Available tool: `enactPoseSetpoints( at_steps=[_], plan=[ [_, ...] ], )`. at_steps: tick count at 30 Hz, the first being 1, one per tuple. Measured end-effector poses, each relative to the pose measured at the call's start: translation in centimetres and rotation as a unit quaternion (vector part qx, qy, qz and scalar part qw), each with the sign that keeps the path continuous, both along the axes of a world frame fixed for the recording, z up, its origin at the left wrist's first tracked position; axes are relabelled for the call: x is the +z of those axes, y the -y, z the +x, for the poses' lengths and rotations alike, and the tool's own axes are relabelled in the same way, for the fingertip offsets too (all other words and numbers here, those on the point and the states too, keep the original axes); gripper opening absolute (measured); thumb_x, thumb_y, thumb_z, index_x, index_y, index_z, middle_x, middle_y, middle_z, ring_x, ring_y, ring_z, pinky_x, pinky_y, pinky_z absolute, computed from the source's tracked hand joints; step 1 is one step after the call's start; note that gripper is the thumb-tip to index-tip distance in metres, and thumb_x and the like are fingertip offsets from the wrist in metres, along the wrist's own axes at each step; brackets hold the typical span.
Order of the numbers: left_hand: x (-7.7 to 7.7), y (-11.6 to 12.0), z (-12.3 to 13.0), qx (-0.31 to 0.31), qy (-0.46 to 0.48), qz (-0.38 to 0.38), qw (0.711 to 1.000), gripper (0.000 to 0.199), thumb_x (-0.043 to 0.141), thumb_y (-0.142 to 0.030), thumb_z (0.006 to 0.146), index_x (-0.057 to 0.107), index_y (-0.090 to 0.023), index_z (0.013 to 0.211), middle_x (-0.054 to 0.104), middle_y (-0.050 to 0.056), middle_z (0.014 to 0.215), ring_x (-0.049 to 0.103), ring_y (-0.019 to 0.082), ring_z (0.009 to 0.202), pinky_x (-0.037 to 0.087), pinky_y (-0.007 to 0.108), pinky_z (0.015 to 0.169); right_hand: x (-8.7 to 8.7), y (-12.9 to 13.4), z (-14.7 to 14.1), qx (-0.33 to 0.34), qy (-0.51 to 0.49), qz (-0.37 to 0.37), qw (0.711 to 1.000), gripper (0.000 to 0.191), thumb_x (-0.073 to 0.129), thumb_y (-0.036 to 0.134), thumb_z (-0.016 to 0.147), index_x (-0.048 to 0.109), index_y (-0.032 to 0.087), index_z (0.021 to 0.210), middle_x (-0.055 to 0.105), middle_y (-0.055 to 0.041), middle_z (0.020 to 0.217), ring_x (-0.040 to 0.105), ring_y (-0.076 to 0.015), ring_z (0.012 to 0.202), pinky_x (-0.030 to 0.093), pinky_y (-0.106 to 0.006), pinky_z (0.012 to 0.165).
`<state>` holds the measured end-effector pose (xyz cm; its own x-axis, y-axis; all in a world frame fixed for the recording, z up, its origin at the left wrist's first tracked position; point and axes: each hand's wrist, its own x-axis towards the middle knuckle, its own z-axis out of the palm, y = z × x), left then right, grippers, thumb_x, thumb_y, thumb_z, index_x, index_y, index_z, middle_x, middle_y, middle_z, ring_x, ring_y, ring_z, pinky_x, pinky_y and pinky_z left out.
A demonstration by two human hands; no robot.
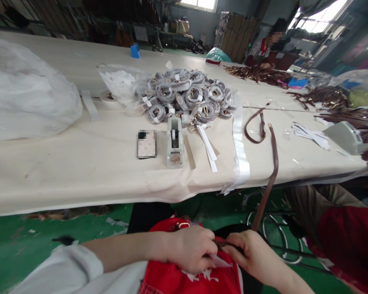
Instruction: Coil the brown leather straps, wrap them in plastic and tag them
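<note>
Over the red apron in my lap, my left hand and my right hand are close together. Both are closed on a brown leather strap, a dark bit of which shows between the fingertips. From my right hand the strap runs up over the table edge and lies on the tabletop. A translucent strip pokes out under the fingers of my left hand. Near that wrist a gold buckle is visible. What my left palm covers is hidden.
On the cream table are a tape dispenser, white paper strips, a blurred-out phone-sized object and a heap of coiled grey straps. A large plastic bag lies left. A co-worker in red sits at right; another person is farther back.
</note>
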<state>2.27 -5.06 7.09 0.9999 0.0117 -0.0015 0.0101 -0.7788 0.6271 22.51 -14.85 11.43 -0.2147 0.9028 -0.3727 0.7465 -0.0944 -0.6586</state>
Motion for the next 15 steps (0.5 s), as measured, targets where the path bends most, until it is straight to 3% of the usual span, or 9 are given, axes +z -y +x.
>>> enactPoseSetpoints(
  at_steps=[9,15],
  plan=[
    [0.4,-0.1,0.3,0.024,-0.069,-0.01,0.997,0.027,0.06,-0.04,0.09,0.069,-0.019,0.078,0.062,0.004,0.078,0.064,0.019,0.069,0.048,0.027,0.06,-1.7,0.4,-2.1,-0.019,0.101,0.048,0.994,0.034,0.048,0.032,0.096,0.059,0.021,0.065,0.066,-0.0021,0.062,0.06,-0.0145,0.056,0.023,-0.029,0.053],
    [1.0,-0.3,0.2,0.027,-0.056,-0.001,0.998,0.024,0.062,-0.04,0.088,0.07,-0.021,0.076,0.062,0.003,0.075,0.062,0.018,0.066,0.045,0.026,0.055,-0.9,-0.3,0.1,-0.006,-0.015,-0.029,0.999,0.032,0.053,0.033,0.094,0.056,0.02,0.065,0.055,0.0029,0.06,0.048,-0.0117,0.056,0.028,-0.024,0.053]
  ],
)
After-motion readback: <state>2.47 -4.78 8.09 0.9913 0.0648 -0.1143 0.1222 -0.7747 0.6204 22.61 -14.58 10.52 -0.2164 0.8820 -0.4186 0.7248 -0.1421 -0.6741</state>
